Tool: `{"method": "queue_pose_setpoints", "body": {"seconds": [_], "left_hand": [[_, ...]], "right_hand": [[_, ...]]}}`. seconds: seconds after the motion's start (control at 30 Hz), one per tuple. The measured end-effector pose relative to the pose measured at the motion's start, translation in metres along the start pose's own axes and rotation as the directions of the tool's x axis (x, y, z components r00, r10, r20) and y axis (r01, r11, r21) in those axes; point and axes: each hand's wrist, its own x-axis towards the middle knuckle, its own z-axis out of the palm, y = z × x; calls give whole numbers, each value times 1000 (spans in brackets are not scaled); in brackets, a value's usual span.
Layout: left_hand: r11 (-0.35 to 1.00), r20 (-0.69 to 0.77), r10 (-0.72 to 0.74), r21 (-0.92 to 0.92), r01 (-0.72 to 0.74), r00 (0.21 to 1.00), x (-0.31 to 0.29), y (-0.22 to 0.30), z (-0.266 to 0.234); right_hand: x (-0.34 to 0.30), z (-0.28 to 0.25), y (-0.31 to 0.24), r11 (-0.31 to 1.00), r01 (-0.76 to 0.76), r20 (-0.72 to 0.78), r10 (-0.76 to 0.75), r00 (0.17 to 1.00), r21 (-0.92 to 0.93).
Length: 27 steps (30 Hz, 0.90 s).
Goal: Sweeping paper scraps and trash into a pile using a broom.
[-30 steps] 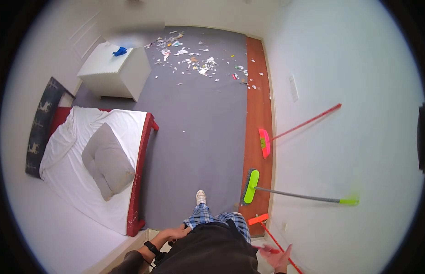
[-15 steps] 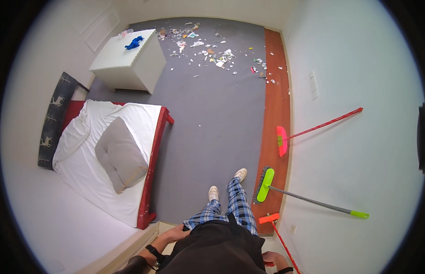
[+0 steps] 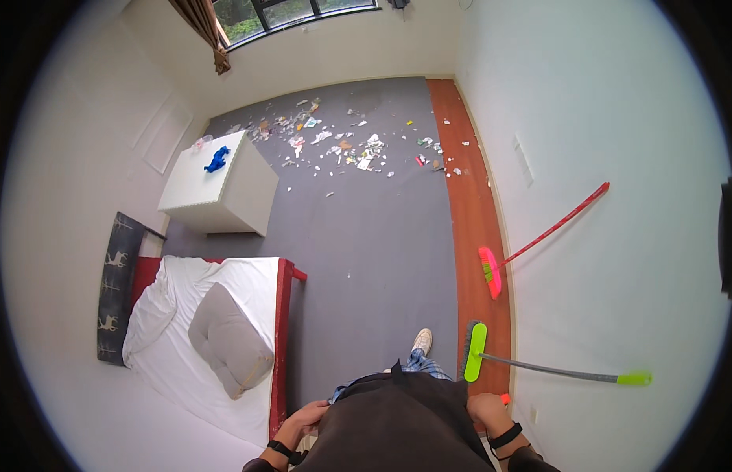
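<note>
My left hand (image 3: 309,414) is at my left hip beside the plaid trousers, its visible fingers stretched out and nothing seen in them. At my right side, my right hand (image 3: 487,409) is curled closed, with its fingertips turned out of sight; what it holds, if anything, is hidden. Just past its knuckles shows a small orange-red piece (image 3: 505,399), mostly covered. Nearest in front of that hand, a lime-green broom (image 3: 476,352) with grey bristles stands on the wood strip, its grey handle leaning on the wall. Farther on leans a pink broom (image 3: 493,273) with a red handle.
Torn paper scraps (image 3: 366,153) litter the far grey floor (image 3: 366,244). At left are a red-framed bed (image 3: 281,338) with a white sheet and grey cushion (image 3: 230,338), and a white cabinet (image 3: 252,185) bearing a blue cloth (image 3: 217,160). A window (image 3: 287,12) is at the far wall.
My view has tilted up, bringing in the window and curtain. My right hand has risen into fuller view beside my waist. The orange-headed tool is now almost wholly hidden.
</note>
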Motion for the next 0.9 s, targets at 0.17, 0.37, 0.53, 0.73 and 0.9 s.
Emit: {"method": "queue_pose_setpoints", "body": {"seconds": [0.17,0.37,0.53,0.73,0.9], "left_hand": [[992,94,103,-85,-95,990,12,18,8],[956,-294,270,-30,-292,917,29,22,26],[697,-517,574,716,-47,635,77,32,8],[728,-499,577,673,-129,647,151,98,-15],[612,-319,669,749,-254,672,200,210,-28]], "right_hand": [[35,-21,13,994,104,-71,-106,992,-35],[59,-44,20,937,311,-243,-343,907,-160],[70,-82,20,904,418,-334,-424,842,-93],[100,-116,22,897,430,-467,-340,817,101],[70,-254,-53,854,445,-452,-296,841,270]]}}
